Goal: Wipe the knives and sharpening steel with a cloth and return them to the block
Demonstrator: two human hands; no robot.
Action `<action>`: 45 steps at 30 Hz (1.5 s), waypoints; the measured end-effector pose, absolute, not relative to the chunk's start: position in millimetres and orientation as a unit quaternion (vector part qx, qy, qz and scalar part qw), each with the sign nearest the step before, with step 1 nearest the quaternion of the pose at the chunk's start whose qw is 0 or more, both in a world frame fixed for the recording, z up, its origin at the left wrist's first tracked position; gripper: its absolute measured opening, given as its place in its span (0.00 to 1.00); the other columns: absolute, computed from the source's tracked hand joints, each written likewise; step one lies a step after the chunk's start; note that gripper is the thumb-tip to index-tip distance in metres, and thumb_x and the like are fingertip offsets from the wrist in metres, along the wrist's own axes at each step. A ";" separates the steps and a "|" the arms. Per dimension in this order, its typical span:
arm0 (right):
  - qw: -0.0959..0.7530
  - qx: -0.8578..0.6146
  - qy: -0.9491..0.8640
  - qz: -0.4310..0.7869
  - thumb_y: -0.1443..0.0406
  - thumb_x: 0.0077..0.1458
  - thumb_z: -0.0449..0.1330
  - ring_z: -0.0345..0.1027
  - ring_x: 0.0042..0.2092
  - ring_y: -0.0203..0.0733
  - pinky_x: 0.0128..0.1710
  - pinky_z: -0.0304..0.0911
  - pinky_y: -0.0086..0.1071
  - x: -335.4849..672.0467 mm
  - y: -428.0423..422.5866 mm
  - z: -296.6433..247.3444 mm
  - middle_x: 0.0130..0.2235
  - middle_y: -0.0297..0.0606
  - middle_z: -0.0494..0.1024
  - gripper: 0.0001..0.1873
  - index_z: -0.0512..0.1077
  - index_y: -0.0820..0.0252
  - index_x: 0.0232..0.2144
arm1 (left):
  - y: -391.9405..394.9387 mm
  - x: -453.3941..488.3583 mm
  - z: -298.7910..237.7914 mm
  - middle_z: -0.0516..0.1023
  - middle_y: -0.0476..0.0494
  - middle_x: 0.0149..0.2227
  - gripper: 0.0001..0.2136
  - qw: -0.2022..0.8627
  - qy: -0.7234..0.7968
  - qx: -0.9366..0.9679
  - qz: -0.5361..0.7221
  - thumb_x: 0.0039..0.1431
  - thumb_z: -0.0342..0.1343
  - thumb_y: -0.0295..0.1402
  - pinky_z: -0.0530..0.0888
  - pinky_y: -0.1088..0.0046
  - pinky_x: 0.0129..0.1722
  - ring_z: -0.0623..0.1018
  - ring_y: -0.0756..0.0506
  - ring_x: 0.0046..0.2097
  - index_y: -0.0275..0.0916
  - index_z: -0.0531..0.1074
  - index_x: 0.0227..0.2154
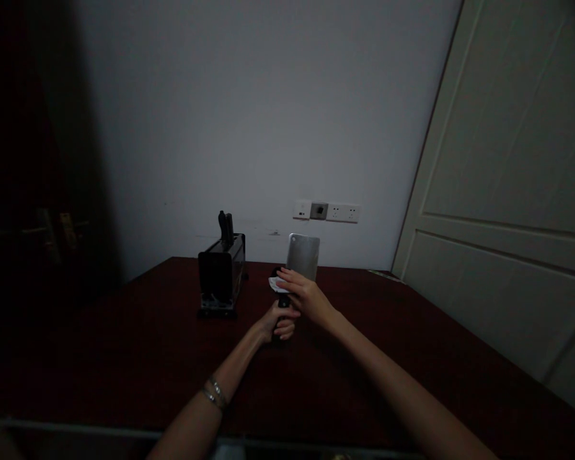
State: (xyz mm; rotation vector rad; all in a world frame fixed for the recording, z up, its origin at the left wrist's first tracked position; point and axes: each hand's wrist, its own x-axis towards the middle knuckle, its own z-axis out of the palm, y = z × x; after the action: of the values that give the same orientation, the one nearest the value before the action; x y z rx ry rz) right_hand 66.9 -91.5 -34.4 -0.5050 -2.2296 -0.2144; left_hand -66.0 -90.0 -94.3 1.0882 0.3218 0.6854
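A cleaver [305, 251] with a broad silvery blade and a hole in its top corner stands upright, blade up, in front of me. My left hand [278, 321] is wrapped around its dark handle. My right hand [307, 295] is at the lower blade, fingers pressed on a small white and black piece of material [275, 285], perhaps a cloth; its exact kind is unclear. The right fingers hide the base of the blade. To the left, a dark knife block [216, 275] rests on the table with black handles [226, 227] sticking out of its top.
The dark red table [138, 345] reaches back to a pale wall [249, 128] with sockets [335, 211] and a switch plate. A panelled light door or cabinet [512, 191] borders the right side. A dark door with a handle [68, 229] is at far left.
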 end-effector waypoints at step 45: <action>0.604 -0.260 -0.753 0.006 0.69 0.54 0.54 0.61 0.55 0.43 0.55 0.57 0.43 109.8 -85.6 -58.7 0.54 0.37 0.68 0.18 0.70 0.51 0.47 | -86.1 -73.9 -86.9 0.53 0.56 0.10 0.19 0.793 0.085 0.501 0.336 0.54 0.44 0.49 0.55 0.79 0.11 0.52 0.55 0.10 0.38 0.59 0.19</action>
State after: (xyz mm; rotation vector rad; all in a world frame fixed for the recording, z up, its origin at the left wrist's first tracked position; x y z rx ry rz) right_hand 109.8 -85.6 -58.7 -0.6011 -1.7427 0.0148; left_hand -73.9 -86.1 -86.9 1.0770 0.1838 0.7226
